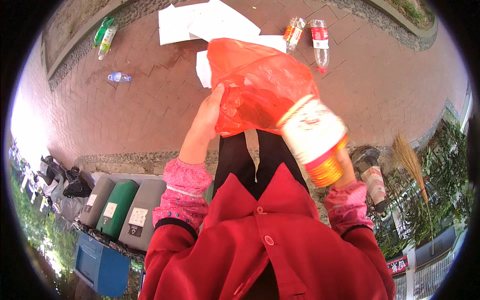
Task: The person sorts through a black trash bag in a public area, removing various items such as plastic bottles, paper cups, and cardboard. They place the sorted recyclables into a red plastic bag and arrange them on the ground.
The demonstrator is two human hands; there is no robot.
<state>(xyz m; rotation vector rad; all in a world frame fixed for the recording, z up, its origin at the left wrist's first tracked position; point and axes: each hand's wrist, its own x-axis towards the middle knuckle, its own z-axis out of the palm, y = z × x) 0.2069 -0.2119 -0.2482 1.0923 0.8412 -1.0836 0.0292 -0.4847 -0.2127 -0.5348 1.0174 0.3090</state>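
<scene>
My left hand grips the near left edge of a red plastic bag, with the thumb on top. The thin bag hangs open in front of my legs. In my right hand is a large labelled plastic bottle, blurred by motion. Its ribbed, orange-yellow end points towards me, and its white label faces up. The bottle's far end overlaps the bag's right side; whether it is inside the bag I cannot tell. Most of my right-hand fingers are hidden behind the bottle.
On the brick paving lie white sheets, two bottles at right, a clear one and a crushed one, and at left a green bottle, a labelled bottle and a small bottle. Bins and a broom stand nearby.
</scene>
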